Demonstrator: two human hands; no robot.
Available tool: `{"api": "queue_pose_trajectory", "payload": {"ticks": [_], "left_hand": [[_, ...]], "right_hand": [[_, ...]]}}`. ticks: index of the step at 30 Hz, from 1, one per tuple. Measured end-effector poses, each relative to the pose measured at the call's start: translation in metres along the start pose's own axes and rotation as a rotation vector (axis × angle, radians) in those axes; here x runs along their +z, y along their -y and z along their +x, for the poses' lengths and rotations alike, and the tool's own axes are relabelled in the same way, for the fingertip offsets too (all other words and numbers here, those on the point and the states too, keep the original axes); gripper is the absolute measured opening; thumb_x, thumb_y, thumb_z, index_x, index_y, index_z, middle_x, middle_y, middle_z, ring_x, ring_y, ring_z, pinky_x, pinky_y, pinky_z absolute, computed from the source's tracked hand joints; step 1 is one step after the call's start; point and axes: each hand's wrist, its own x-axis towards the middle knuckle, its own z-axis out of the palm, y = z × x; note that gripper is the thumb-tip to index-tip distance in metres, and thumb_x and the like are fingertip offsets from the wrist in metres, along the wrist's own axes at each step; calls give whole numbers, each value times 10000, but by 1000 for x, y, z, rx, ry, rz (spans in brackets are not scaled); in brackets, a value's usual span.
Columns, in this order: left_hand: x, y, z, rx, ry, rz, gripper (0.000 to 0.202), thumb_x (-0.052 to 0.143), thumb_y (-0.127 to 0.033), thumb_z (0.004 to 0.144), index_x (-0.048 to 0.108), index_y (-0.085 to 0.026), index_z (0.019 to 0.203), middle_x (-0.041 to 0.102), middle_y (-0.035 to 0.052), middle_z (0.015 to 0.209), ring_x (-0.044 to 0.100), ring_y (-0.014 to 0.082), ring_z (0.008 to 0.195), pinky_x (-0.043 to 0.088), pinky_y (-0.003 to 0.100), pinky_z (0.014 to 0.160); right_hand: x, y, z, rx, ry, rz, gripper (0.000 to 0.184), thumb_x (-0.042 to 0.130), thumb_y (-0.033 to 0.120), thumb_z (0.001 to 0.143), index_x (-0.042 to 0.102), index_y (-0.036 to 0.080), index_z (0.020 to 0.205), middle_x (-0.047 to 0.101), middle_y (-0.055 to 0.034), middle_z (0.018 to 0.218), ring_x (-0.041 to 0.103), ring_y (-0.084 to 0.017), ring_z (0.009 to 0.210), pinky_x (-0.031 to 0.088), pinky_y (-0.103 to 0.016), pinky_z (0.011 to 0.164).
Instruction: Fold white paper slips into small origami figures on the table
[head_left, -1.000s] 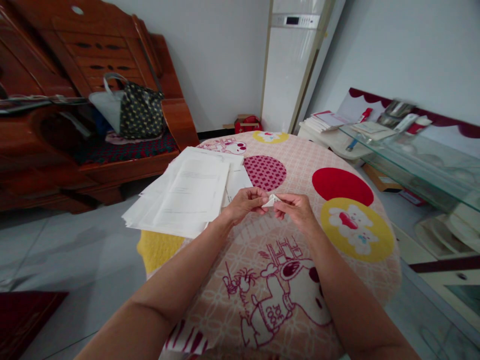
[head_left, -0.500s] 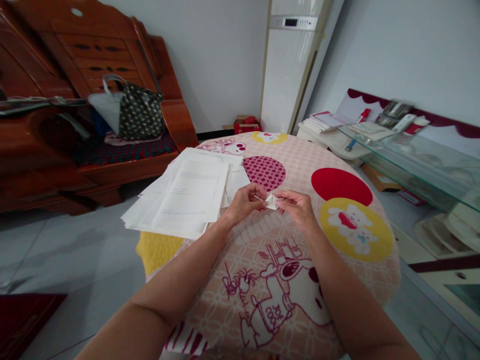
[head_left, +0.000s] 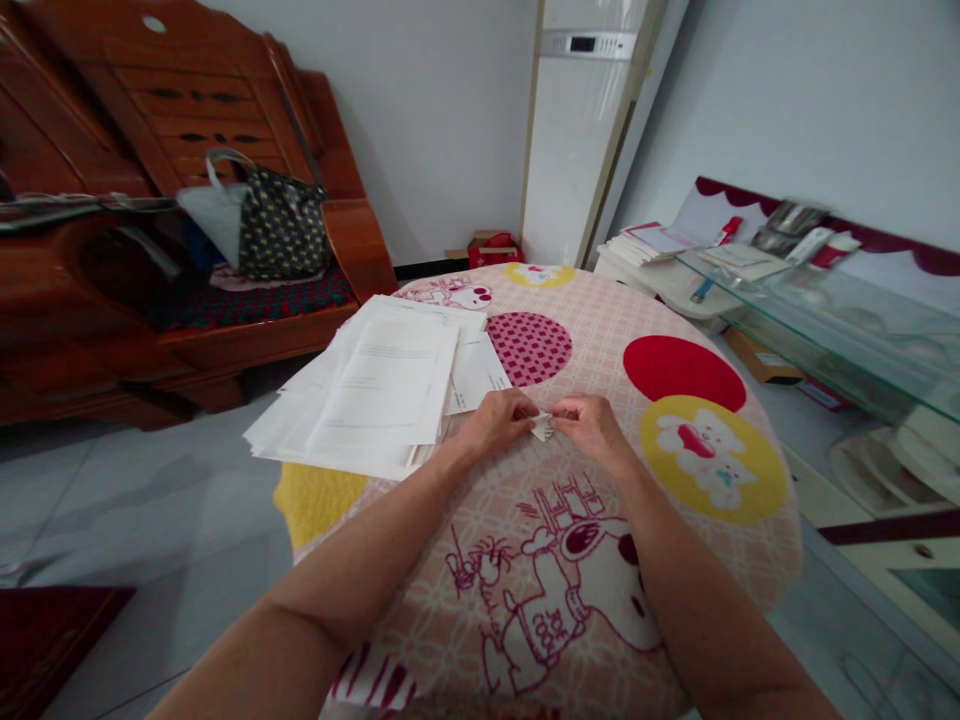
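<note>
Left hand: the left hand [head_left: 499,420] was curled almost shut, its fingertips pinching one edge of a small white paper scrap [head_left: 541,429].
Right hand: the right hand [head_left: 592,425] was curled the same way and pinched the other edge of the scrap, knuckles up.
Paper scrap: it sat between the two sets of fingertips, low over the tablecloth [head_left: 592,300]; whether it touched the cloth could not be told.
Paper stack: a loose stack of sheets [head_left: 375,390] lay just beside the left hand, on its outer side and beyond it.
Tablecloth: a cartoon print lay under both wrists.
Bag: a dotted bag [head_left: 279,225] stood well beyond the left hand, on a wooden bench [head_left: 247,330].
</note>
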Motion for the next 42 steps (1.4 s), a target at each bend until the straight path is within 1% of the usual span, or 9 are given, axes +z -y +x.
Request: {"api": "queue_pose_trajectory", "payload": {"ticks": [3,7,12,17,22,26,30,36,42], "left_hand": [[2,-3,0,13,33,147,169,640,-113,800,777,-155,890,739,41,863,652,162,796,491,241,763],[3,-7,0,14,-36,188,140,682,-115,775,761,-166,878,738,70,928,657,209,918,494,298,884],[5,-13,-1,-20,-80,77,132,681,-142,800,723,-180,919,723,46,872,640,177,781,497,278,776],[2,-13,-2,-53,-85,38,66,652,-161,826,712,-156,852,705,28,773,614,157,704,442,253,680],[-8,-7,1,-111,-57,-89,54,654,-144,775,704,-135,757,650,-7,648,552,119,600,406,230,619],[-11,-7,1,-120,-53,-109,82,624,-124,746,704,-134,761,663,-6,658,567,114,602,406,220,612],[-10,-8,0,-128,-63,-70,119,594,-115,716,702,-139,760,676,-1,672,581,124,614,402,226,603],[-15,-7,1,-153,-65,-49,115,581,-160,704,694,-152,727,673,5,671,578,142,634,414,242,615],[-16,-5,2,-184,-38,-82,152,558,-170,675,685,-158,757,725,27,796,619,162,715,443,252,653]], "right_hand": [[1,-1,0,-68,7,-111,87,713,152,728,781,179,774,741,-49,787,651,-183,709,474,-277,649],[5,-1,1,-75,17,-95,76,709,145,754,752,174,698,710,-36,715,625,-170,657,443,-266,612],[9,3,1,-103,11,-55,101,729,167,770,729,179,670,695,-30,689,597,-167,656,415,-269,609],[8,5,1,-135,1,-93,159,708,130,771,693,180,621,668,-23,666,565,-157,646,394,-272,623],[9,5,0,-154,6,-145,195,699,126,783,652,177,601,616,-3,631,525,-142,624,354,-266,607],[16,6,0,-178,3,-200,240,695,188,832,638,176,599,605,-17,647,526,-149,650,345,-272,615],[20,7,-1,-160,0,-240,254,644,164,848,641,183,595,610,-30,663,536,-155,664,353,-275,619],[13,10,-2,-169,2,-204,268,595,152,836,652,193,578,623,-26,648,537,-152,644,364,-272,611],[8,8,-3,-53,-32,-77,186,590,137,765,714,172,630,637,-8,590,529,-140,566,355,-254,539]]}}
